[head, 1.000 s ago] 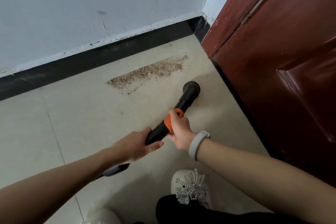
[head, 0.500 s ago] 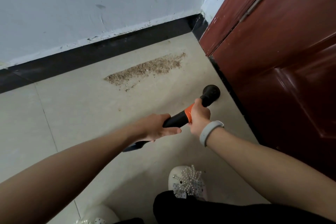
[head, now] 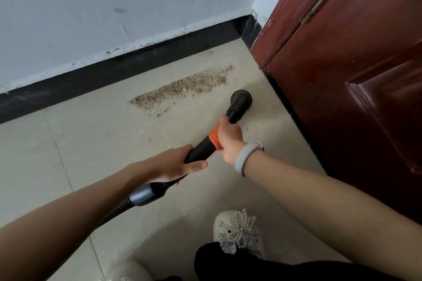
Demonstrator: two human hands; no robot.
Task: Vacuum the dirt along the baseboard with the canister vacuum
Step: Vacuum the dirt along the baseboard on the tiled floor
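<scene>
A strip of brown dirt [head: 182, 88] lies on the beige tile floor, a short way out from the black baseboard [head: 118, 70]. The vacuum's black wand ends in a round nozzle [head: 241, 100] that sits on or just above the floor, right of the dirt's near end. My right hand [head: 229, 138] grips the wand at its orange collar [head: 214, 138]. My left hand [head: 175, 163] holds the wand lower down, thumb lying along it. A grey cuff and ribbed hose [head: 139, 197] run back under my left forearm. The canister is out of view.
A dark red door [head: 354, 80] and its frame fill the right side, meeting the white wall [head: 114, 7] at the corner. My two pale shoes [head: 237, 232], one with a pearl bow, stand at the bottom. A grey band is on my right wrist.
The nozzle swung right toward the door, then came back a little toward the dirt's right end. Both hands kept their grip on the wand.
</scene>
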